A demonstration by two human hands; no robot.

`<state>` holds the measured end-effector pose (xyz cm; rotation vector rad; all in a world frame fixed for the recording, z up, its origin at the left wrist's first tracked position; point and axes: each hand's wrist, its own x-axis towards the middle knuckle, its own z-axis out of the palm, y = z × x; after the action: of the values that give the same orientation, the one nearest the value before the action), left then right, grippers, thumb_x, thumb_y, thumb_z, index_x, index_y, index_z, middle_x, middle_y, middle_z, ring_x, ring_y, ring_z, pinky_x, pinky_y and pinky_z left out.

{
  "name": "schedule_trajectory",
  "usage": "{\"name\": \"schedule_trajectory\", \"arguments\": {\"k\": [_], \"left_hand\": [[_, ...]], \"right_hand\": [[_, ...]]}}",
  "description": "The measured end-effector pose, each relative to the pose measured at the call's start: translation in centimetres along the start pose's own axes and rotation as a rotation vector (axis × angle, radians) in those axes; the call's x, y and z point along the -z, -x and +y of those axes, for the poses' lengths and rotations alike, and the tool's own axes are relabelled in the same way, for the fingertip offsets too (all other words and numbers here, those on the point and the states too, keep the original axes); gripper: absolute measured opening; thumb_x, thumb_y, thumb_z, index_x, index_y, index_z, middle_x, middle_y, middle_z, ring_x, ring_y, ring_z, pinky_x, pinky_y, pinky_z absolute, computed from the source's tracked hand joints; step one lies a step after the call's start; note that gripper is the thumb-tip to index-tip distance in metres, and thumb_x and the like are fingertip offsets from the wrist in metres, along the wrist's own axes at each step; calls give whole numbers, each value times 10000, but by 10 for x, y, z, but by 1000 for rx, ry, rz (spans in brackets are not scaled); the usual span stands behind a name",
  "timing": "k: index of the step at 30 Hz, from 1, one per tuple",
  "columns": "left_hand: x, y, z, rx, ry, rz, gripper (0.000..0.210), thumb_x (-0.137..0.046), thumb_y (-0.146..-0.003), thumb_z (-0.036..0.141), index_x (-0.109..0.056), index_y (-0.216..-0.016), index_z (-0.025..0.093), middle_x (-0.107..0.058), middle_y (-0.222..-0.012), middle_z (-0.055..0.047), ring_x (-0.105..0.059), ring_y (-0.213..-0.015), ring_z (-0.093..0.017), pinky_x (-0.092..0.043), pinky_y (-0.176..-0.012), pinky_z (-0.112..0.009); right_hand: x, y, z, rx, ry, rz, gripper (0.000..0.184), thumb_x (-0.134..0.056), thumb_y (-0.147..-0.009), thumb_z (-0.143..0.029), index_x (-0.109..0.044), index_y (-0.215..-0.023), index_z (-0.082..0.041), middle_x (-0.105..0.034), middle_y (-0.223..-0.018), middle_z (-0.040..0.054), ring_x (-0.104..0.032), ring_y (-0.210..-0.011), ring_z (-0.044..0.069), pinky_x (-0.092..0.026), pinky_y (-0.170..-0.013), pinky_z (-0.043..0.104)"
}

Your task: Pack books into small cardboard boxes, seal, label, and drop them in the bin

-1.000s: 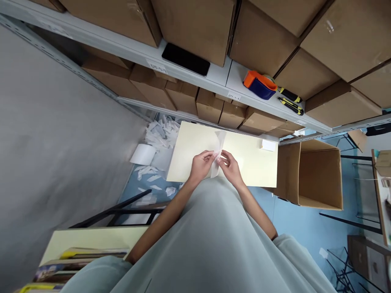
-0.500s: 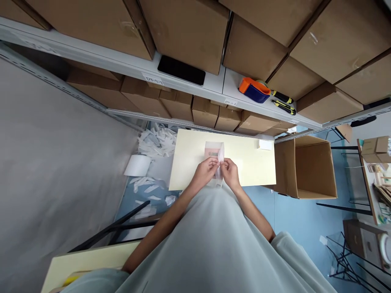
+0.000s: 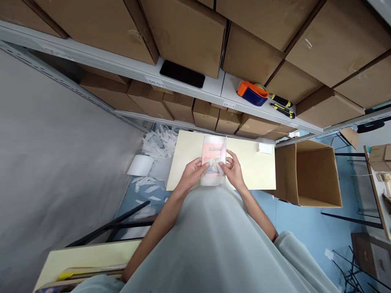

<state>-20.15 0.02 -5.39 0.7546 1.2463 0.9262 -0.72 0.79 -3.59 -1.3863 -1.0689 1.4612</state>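
A flat pink packet (image 3: 214, 154) in a translucent whitish sleeve is held upright in front of my body, its printed picture side showing. My left hand (image 3: 193, 173) grips its left edge, thumb on the front and fingers behind. On the opposite edge my right hand (image 3: 233, 170) pinches it the same way, thumb on the print and the index finger partly raised. Behind the packet lies the pale yellow tabletop (image 3: 247, 171). Whether the sleeve's bottom touches the table or my shirt I cannot tell.
A small white box (image 3: 264, 148) sits at the table's right end. Beyond it stands an open carton (image 3: 317, 175). The shelf above holds a black phone (image 3: 182, 74), an orange-and-blue tape dispenser (image 3: 253, 93) and yellow-black cutters (image 3: 282, 110). White paper strips (image 3: 160, 142) litter the left floor.
Both hands have moved apart from the packet's folded edge to its two sides. The sleeve now lies smooth and the pink printed front faces me.
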Motion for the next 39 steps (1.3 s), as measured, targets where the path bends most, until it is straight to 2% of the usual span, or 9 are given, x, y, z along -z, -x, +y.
{"name": "schedule_trajectory", "arguments": {"k": [2, 6, 15, 18, 20, 24, 29, 33, 39], "left_hand": [[-8, 4, 0, 4, 19, 31, 678, -890, -684, 731, -776, -1103, 211, -828, -1146, -146, -768, -952, -297, -512, -586, -285], [-19, 12, 3, 4, 39, 30, 752, -876, -698, 760, -742, -1169, 189, -822, -1167, -147, -771, -969, -299, -541, -623, -287], [-39, 18, 3, -97, 6, -21, 716, -890, -741, 687, -674, -1199, 180, -803, -1245, -157, -764, -1152, -330, -629, -951, -416], [-41, 16, -1, -91, 17, -24, 714, -871, -769, 653, -688, -1256, 164, -800, -1261, -160, -761, -1150, -328, -623, -949, -403], [-37, 13, -3, -76, -3, -5, 687, -828, -799, 649, -721, -1258, 149, -812, -1217, -152, -770, -1073, -314, -623, -857, -365], [-21, 5, -14, -63, -73, 92, 609, -761, -830, 603, -776, -1232, 145, -826, -1132, -122, -746, -849, -254, -539, -621, -291], [9, -11, -40, -85, -50, 212, 657, -783, -777, 602, -763, -1246, 143, -814, -1158, -136, -748, -873, -254, -528, -578, -270], [46, -28, -67, -103, -59, 311, 651, -760, -786, 562, -733, -1280, 139, -807, -1142, -141, -752, -899, -250, -562, -604, -278], [111, -74, -96, -57, -165, 372, 469, -693, -819, 322, -737, -1258, 164, -798, -1219, -147, -769, -1007, -261, -644, -809, -353]], "right_hand": [[5, 2, 0, 11, 13, -35, 793, -811, -871, -486, -484, -1578, -333, -767, -1160, 29, -714, -725, 149, -556, -558, 228], [20, 2, 3, 8, 87, -100, 724, -810, -890, -485, -576, -1552, -311, -731, -1184, 41, -635, -658, 89, -515, -542, 188], [45, -3, 21, -13, 93, -114, 771, -880, -821, -452, -629, -1534, -300, -701, -1119, 24, -560, -640, 72, -529, -576, 193], [46, -5, 27, -6, 100, -90, 754, -876, -818, -444, -638, -1517, -290, -683, -1083, 9, -526, -606, 59, -513, -563, 192], [45, -6, 31, 5, 112, -78, 736, -865, -823, -437, -642, -1508, -283, -668, -1054, -2, -524, -601, 57, -506, -561, 191], [34, -10, 38, 32, 149, -61, 686, -848, -835, -413, -664, -1481, -270, -658, -1028, -8, -549, -603, 61, -511, -577, 199], [5, -27, 51, 8, 222, -54, 677, -842, -836, -436, -665, -1462, -251, -698, -1078, 20, -614, -621, 88, -556, -609, 231], [-26, -50, 66, 5, 330, -83, 643, -826, -846, -432, -670, -1443, -252, -714, -1114, 33, -651, -670, 117, -579, -653, 260], [-80, -98, 98, -13, 566, -114, 584, -804, -880, -390, -664, -1435, -276, -736, -1070, 7, -687, -718, 143, -589, -759, 278]]}}
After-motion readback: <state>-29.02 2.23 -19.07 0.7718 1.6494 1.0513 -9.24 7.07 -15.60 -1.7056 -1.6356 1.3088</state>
